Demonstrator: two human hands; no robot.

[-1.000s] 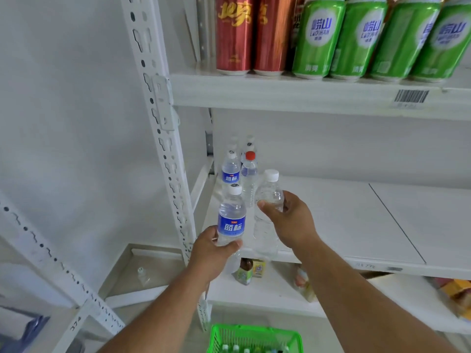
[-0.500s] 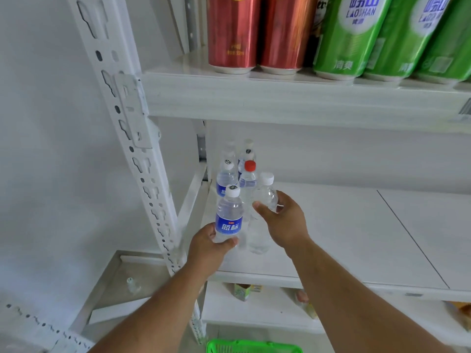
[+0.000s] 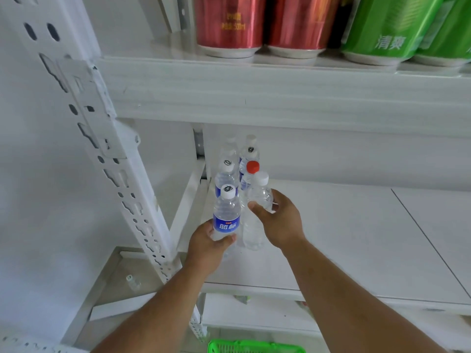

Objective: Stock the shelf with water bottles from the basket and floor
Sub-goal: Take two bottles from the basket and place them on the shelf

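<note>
A: What could go wrong from here?

B: Both hands are loaded. The left hand [image 3: 207,244] has its fingers wrapped round the lower body of a blue-label water bottle [image 3: 226,217], and the right hand [image 3: 277,220] grips a clear unlabelled bottle [image 3: 254,220] just under its neck. The two bottles are just beside each other and close behind them stands the row already stocked, led by the red-capped bottle [image 3: 251,174]. Push either one in too fast and it could knock that row over like skittles.

A: Are they resting on the middle shelf [image 3: 344,238] yet?

B: I cannot tell; the bases look at or just above the board, near its left end by the perforated upright [image 3: 107,138]. Letting go before they sit flat would tip them.

A: And compared with a second ago?

B: Both bottles sit further in over the shelf and closer to the row, and the view has closed in, so only the rim of the green basket [image 3: 254,347] shows at the bottom. The cans above are cropped to their bases.
</note>
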